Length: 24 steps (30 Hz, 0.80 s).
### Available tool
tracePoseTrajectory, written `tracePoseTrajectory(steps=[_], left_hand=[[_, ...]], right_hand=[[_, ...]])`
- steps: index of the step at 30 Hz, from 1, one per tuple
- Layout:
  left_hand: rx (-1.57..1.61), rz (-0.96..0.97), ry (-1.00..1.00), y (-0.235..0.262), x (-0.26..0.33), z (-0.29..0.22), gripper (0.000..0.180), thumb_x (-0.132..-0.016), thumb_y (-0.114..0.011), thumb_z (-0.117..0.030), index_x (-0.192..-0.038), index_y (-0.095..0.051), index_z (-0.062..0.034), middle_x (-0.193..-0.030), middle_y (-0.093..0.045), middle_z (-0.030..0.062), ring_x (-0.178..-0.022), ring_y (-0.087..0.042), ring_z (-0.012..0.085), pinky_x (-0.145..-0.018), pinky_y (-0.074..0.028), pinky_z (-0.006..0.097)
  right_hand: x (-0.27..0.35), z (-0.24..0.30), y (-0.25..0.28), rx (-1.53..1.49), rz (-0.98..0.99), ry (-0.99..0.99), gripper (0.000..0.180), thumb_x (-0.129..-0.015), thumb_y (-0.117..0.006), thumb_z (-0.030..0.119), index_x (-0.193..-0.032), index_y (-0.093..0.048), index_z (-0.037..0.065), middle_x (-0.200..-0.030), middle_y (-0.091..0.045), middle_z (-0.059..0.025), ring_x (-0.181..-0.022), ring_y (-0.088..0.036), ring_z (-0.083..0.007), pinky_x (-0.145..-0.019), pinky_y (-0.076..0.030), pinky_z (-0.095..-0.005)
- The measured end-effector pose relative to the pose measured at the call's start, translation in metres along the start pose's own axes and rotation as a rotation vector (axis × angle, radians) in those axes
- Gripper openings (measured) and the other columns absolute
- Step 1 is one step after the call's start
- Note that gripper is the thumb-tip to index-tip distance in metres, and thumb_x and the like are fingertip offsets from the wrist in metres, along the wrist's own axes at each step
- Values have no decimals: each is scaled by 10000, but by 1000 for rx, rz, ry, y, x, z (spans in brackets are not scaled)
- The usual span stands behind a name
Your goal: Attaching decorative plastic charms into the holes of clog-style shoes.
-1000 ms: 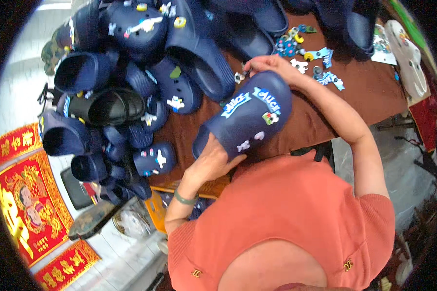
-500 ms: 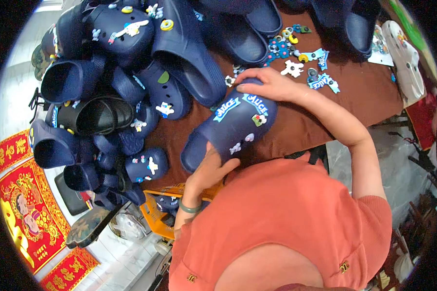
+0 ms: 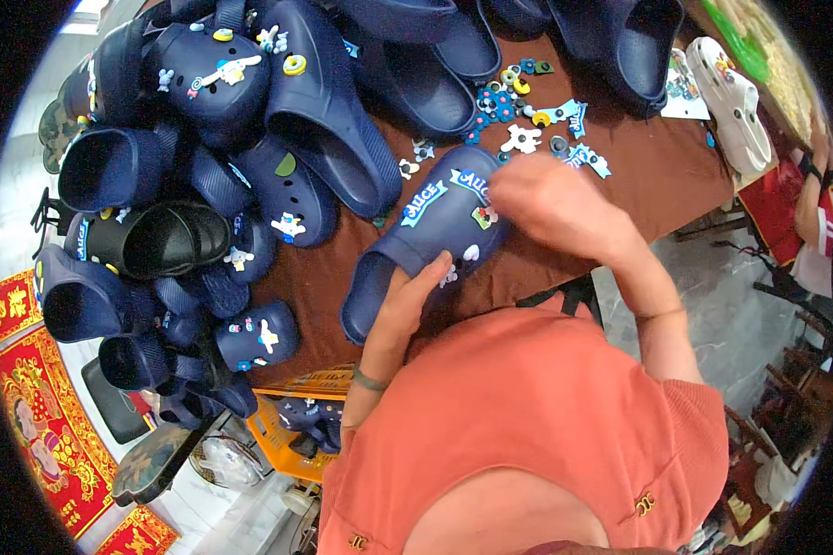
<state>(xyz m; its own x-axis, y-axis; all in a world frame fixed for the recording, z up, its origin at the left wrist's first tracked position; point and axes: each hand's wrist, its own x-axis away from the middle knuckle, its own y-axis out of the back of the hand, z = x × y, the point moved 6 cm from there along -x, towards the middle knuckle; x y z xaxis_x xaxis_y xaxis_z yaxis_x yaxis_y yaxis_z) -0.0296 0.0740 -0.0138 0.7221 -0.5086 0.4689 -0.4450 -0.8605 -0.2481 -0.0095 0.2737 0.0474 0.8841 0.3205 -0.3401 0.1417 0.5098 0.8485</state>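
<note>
A navy blue clog is tilted over the table in front of me. Ribbon-shaped blue charms, a small square charm and a pale heart charm sit on its upper. My left hand grips it from below, fingers inside the foot opening and thumb on the outside. At the clog's right side is my right hand, smeared by motion; its fingers cannot be made out. Loose charms lie on the brown cloth beyond the clog, a white animal-shaped one among them.
Navy clogs, many bearing charms, are heaped at left and along the back, with a black shoe among them. A white clog stands at right. An orange crate holding shoes is below the table's left edge, near a camouflage-patterned seat.
My right hand has left the clog's toe and come toward me along its right side. The left hand keeps its grip, its thumb now raised along the upper. The whole view has shifted slightly.
</note>
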Motion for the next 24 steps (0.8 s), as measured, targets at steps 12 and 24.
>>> tracePoseTrajectory(steps=[12, 24], left_hand=[[-28, 79, 3, -1, 1, 2, 602, -921, -630, -273, -1375, -413, 59, -1343, -496, 133, -1240, -467, 211, -1049, -356, 323], [-13, 140, -72, -3, 0, 0, 599, -943, -595, -320, -1397, -409, 23, -1380, -485, 114, -1275, -450, 213, -1082, -328, 342]], right_hand=[[73, -88, -11, 413, -284, -577, 230, -866, -661, 196, -1062, -669, 77, -965, -613, -103, -902, -561, -306, -774, -468, -405], [76, -86, -11, 314, -530, -475, 125, -856, -675, 148, -966, -638, 103, -927, -660, -38, -920, -594, -236, -929, -356, -403]])
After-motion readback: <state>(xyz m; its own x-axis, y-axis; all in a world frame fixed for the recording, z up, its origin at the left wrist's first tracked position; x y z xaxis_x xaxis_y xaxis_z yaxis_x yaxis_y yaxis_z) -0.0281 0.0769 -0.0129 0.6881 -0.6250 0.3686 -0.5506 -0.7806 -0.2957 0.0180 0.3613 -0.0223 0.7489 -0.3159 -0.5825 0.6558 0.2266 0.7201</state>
